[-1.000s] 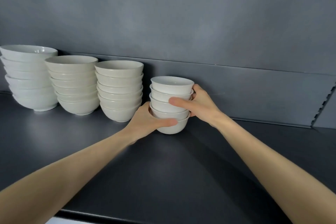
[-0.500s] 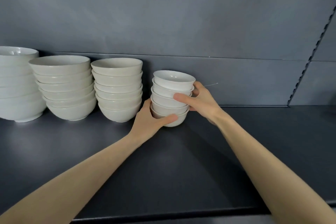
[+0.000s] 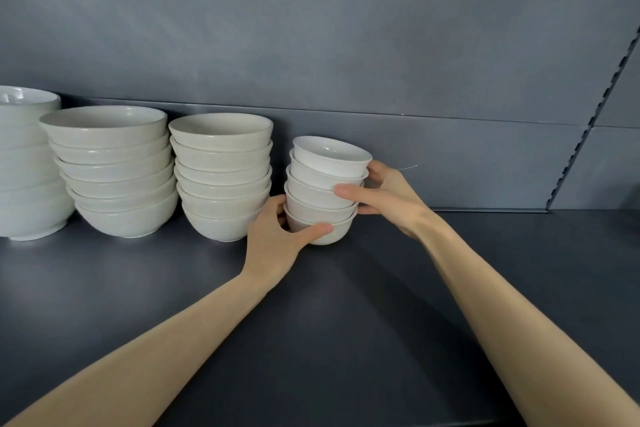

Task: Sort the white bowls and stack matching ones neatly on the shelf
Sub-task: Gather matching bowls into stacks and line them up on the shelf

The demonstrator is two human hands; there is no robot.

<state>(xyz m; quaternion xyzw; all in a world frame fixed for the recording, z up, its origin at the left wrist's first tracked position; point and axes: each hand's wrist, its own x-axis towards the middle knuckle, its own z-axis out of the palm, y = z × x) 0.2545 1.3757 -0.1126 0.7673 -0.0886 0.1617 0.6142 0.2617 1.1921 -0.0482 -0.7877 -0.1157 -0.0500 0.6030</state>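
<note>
Both hands — left hand [image 3: 277, 236], right hand [image 3: 384, 194] — clasp the leaning stack of small white ceramic bowls [image 3: 323, 191] on the dark shelf [image 3: 346, 322] — next, straighten and release.

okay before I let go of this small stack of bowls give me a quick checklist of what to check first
1. Small stack resting on the shelf: ok, base looks down.
2. Bowls sitting level: not ok, the top bowl tilts and the column leans left.
3. Left hand steadying the bottom bowl: ok.
4. Right hand bracing the middle: ok.
5. Gap to the neighbouring stack: ok, narrow but apart.
6. All bowls in the stack matching: cannot tell.
</note>
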